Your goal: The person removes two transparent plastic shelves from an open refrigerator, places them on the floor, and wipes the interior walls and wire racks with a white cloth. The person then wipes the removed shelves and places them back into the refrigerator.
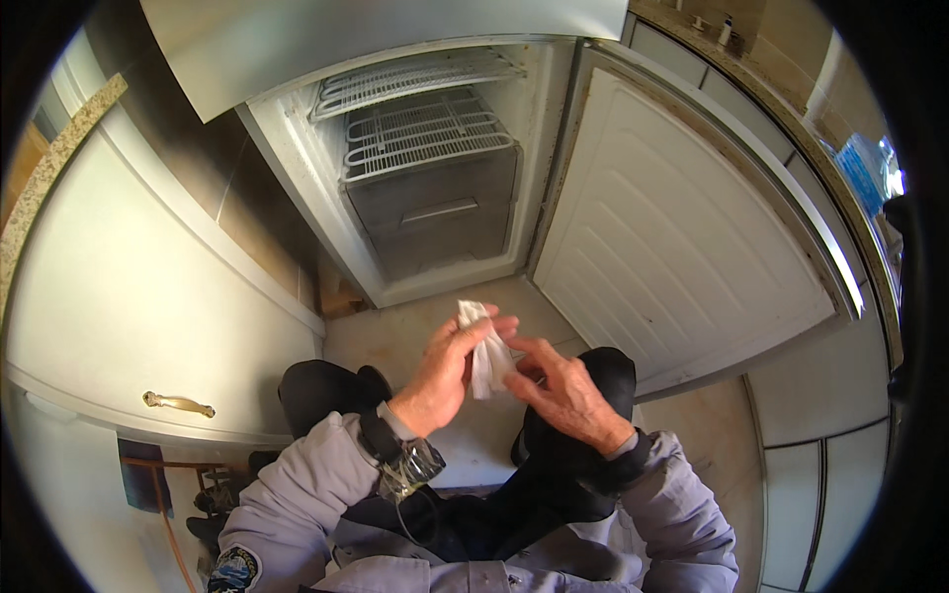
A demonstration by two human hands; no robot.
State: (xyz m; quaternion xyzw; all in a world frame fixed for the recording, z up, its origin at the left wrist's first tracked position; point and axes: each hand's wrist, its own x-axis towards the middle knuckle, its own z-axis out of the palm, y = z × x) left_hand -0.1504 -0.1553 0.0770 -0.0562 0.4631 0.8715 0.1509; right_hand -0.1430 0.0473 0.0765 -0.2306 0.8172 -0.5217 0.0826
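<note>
My left hand (443, 367) is closed around a crumpled white cloth or tissue (491, 365), whose ends stick out above and below the fingers. Close beside it is my right hand (567, 389), index finger and thumb apart at the cloth's right edge. The thumb tip looks to touch the cloth; no firm grip shows. Ahead of both hands stands a freezer compartment (437, 167), its white ribbed door (675, 222) swung out to the right. Inside are white wire-and-tube shelves (426, 137) above a translucent grey drawer (437, 215).
A closed metallic door (393, 22) overhangs the compartment. At left stands a white cabinet (156, 274) with a brass handle (178, 403). Grey cabinets (815, 400) line the right, below a stone countertop (786, 104). My knees flank the tiled floor (393, 326).
</note>
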